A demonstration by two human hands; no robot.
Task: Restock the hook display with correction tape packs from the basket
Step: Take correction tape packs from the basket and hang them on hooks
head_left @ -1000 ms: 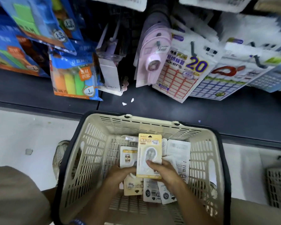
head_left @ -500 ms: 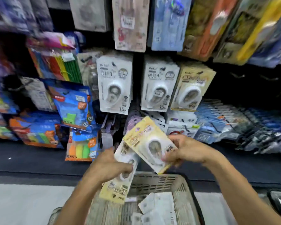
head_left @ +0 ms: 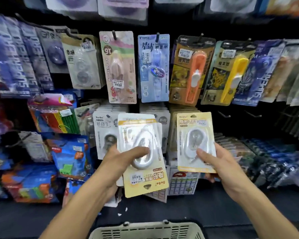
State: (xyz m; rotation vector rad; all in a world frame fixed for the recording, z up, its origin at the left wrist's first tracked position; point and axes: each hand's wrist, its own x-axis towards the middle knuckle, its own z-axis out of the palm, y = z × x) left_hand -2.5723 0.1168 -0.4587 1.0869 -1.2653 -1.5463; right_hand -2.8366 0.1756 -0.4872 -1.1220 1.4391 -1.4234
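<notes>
Head view is showing the left hand [head_left: 121,163] gripping a small stack of yellow-card correction tape blister packs [head_left: 141,157], turned upside down, thumb pressing across the clear bubble. The right hand [head_left: 219,163] is pinching one upright yellow-card correction tape pack [head_left: 195,142] by its lower right corner, thumb on the front. Both are hovering in front of the black hook display [head_left: 223,114], above the beige slotted plastic basket [head_left: 145,230] at the bottom edge.
</notes>
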